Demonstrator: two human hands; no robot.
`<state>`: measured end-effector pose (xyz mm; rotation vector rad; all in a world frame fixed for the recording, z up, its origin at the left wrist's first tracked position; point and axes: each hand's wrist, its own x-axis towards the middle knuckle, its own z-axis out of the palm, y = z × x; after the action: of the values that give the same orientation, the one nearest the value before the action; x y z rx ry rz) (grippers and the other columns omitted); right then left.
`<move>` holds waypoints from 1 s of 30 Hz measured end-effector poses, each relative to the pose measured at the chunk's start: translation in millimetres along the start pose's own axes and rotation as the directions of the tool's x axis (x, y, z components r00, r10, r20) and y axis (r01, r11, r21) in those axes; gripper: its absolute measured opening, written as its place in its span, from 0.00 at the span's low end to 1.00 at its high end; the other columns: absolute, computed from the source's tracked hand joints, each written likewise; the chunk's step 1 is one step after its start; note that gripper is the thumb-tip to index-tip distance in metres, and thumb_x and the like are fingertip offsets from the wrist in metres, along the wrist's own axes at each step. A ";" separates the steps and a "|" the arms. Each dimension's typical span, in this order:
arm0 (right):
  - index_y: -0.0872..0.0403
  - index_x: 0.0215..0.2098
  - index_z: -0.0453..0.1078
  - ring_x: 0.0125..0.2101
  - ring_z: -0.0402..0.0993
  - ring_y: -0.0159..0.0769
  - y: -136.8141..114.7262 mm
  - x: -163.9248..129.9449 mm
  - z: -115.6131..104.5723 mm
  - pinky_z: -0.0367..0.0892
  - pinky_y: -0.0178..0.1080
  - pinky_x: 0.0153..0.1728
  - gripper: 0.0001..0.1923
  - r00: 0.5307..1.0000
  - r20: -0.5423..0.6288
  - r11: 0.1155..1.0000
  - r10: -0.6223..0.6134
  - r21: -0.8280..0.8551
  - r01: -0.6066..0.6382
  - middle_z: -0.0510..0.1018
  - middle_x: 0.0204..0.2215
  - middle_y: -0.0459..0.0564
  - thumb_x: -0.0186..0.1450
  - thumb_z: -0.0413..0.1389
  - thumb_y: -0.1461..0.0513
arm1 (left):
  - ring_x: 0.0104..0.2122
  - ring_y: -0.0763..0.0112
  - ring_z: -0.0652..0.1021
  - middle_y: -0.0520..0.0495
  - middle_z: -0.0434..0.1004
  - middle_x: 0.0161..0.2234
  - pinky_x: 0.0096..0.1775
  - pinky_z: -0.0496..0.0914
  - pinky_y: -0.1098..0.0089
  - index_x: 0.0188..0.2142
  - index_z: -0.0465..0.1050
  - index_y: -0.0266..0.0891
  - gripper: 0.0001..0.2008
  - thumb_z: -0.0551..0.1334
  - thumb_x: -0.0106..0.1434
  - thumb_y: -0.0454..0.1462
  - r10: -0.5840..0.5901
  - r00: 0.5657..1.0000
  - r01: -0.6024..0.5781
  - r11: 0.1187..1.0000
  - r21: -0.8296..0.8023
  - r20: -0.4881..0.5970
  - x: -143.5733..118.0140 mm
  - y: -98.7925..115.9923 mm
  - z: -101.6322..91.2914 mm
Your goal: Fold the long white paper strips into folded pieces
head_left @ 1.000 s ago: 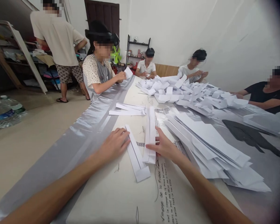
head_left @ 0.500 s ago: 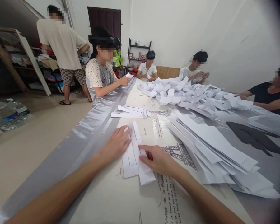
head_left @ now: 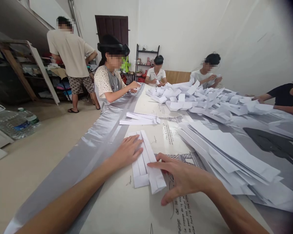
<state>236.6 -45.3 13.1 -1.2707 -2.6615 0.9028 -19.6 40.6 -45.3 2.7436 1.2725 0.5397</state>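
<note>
Two hands, left (head_left: 127,152) and right (head_left: 183,177), lay on two folded strips (head_left: 146,162), five other people (head_left: 112,78) were around the table (head_left: 127,208), two paper piles (head_left: 229,156), one bottle (head_left: 17,122), one door (head_left: 112,29), one shelf (head_left: 146,61).

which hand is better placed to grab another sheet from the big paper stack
Right hand: it lies beside the large stack of folded white paper sheets, while the left hand presses the folded white paper strips.

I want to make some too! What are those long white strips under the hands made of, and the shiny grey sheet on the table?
The long white strips look like plain matte paper: thin, flat, with sharp folded creases. The left hand and right hand press on them. The shiny grey sheet seems to be plastic film or coated cloth: it gleams and wrinkles softly, though which one is unclear.
</note>
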 end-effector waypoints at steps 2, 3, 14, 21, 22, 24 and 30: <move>0.40 0.67 0.61 0.33 0.69 0.35 -1.5 -1.2 1.4 0.64 0.37 0.32 0.44 1.000 0.003 1.000 0.014 -0.008 -0.014 0.68 0.50 0.50 0.55 0.69 0.49 | 0.66 0.52 0.61 0.37 0.60 0.67 0.63 0.59 0.49 0.62 0.66 0.38 0.22 0.49 0.75 0.45 -0.022 1.000 0.022 1.000 0.016 0.019 0.4 0.7 -0.1; 0.40 0.65 0.63 0.32 0.69 0.35 -2.8 -1.0 2.1 0.64 0.36 0.32 0.39 1.000 -0.012 1.000 0.012 -0.028 -0.012 0.69 0.47 0.50 0.58 0.68 0.52 | 0.67 0.51 0.60 0.37 0.59 0.68 0.64 0.59 0.49 0.62 0.66 0.38 0.22 0.49 0.75 0.45 -0.028 0.999 0.028 0.999 0.019 0.023 0.5 1.0 0.0; 0.47 0.40 0.80 0.33 0.72 0.34 -13.0 8.6 12.3 0.65 0.38 0.35 0.10 0.969 -0.094 0.972 -0.229 -0.074 0.222 0.77 0.40 0.48 0.68 0.57 0.64 | 0.68 0.50 0.58 0.35 0.55 0.69 0.65 0.53 0.51 0.67 0.55 0.36 0.28 0.47 0.74 0.47 -0.052 0.997 0.050 0.998 0.032 0.050 1.8 -0.4 4.0; 0.50 0.39 0.80 0.35 0.74 0.35 -8.3 15.3 9.4 0.67 0.39 0.40 0.08 0.976 -0.118 0.969 -0.183 0.146 0.200 0.81 0.35 0.47 0.66 0.59 0.66 | 0.67 0.48 0.59 0.33 0.55 0.69 0.64 0.54 0.48 0.66 0.57 0.34 0.27 0.47 0.73 0.45 -0.073 0.995 0.070 0.997 0.039 0.075 4.0 1.8 2.4; 0.50 0.41 0.79 0.35 0.74 0.35 -8.0 16.3 9.2 0.68 0.40 0.40 0.08 0.979 -0.121 0.969 -0.164 0.166 0.183 0.81 0.36 0.47 0.66 0.59 0.65 | 0.67 0.48 0.58 0.34 0.55 0.69 0.64 0.54 0.48 0.66 0.57 0.34 0.27 0.47 0.74 0.45 -0.071 0.995 0.068 0.997 0.039 0.076 4.1 1.6 2.7; 0.50 0.44 0.79 0.34 0.74 0.35 -7.9 18.1 9.4 0.68 0.39 0.38 0.09 0.986 -0.118 0.966 -0.117 0.215 0.141 0.82 0.38 0.47 0.66 0.58 0.64 | 0.67 0.48 0.58 0.34 0.55 0.69 0.64 0.54 0.48 0.66 0.57 0.35 0.27 0.47 0.74 0.46 -0.063 0.996 0.061 0.998 0.029 0.063 4.0 0.4 4.0; 0.50 0.42 0.78 0.34 0.74 0.35 -9.1 19.7 11.5 0.68 0.38 0.36 0.09 0.991 -0.109 0.964 -0.071 0.246 0.096 0.82 0.38 0.46 0.65 0.58 0.65 | 0.67 0.50 0.59 0.36 0.56 0.69 0.64 0.55 0.49 0.65 0.58 0.38 0.26 0.47 0.74 0.47 -0.035 0.999 0.035 0.999 0.006 0.023 3.0 -4.0 8.0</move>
<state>214.0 -41.0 4.6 -1.1068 -2.4118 1.0914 -18.0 46.2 -52.7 2.7183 1.3162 0.5013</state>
